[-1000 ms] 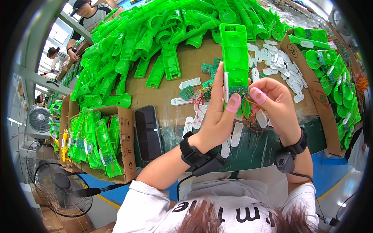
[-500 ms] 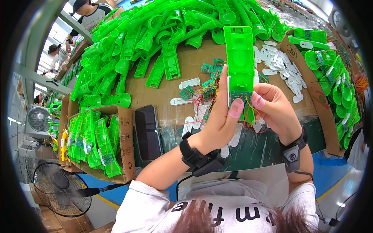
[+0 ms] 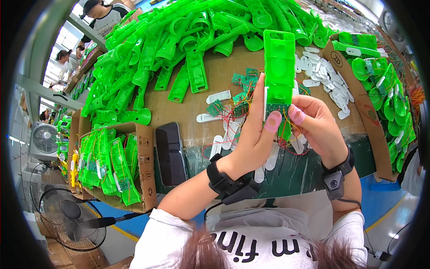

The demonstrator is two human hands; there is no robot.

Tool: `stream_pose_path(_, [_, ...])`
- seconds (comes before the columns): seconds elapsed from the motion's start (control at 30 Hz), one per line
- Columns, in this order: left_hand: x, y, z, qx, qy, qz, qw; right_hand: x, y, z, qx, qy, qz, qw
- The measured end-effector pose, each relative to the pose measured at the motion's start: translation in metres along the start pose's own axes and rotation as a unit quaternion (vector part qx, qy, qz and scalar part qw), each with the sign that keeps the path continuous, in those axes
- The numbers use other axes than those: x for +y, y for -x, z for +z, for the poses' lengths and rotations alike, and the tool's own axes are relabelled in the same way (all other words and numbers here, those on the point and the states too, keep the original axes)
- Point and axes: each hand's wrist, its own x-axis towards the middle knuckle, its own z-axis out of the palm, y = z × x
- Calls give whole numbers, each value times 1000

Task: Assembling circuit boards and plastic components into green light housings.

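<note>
Reference mark: the dark phone (image 3: pixel 171 154). Green housing (image 3: pixel 279 62) is held to the right of it and reaches farther out, hollow side toward me. My left hand (image 3: pixel 253 139) is closed along the housing's left side, its pink-sleeved thumb at the small circuit board (image 3: pixel 277 108) at the near end. My right hand (image 3: pixel 320 130), farther right of the phone, has thumb and fingertips bunched near the board's right edge — cannot tell whether a wire is pinched. Cardboard box (image 3: pixel 147 166) of wired green pieces: just left of the phone. Beyond the phone — heaped green shells (image 3: pixel 188 36). White strips (image 3: pixel 322 74): well to its right.
</note>
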Motion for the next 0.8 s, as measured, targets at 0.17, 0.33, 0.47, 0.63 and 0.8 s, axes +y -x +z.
stream_pose_path(0.17, [-1,1,6,45,103,-5,994,2,0,3,22,17,-34,999])
stream_pose_path(0.33, [-2,7,3,24,113,-39,992,1,1,8,27,34,-34,999])
stream_pose_path(0.47, [-5,8,4,35,68,-15,997,4,0,8,27,18,-35,999])
stream_pose_path(0.63, [-3,8,5,40,113,-31,992,6,1,10,32,21,-44,998])
stream_pose_path(0.8, [1,9,3,31,170,-38,984,7,2,14,31,37,-68,997])
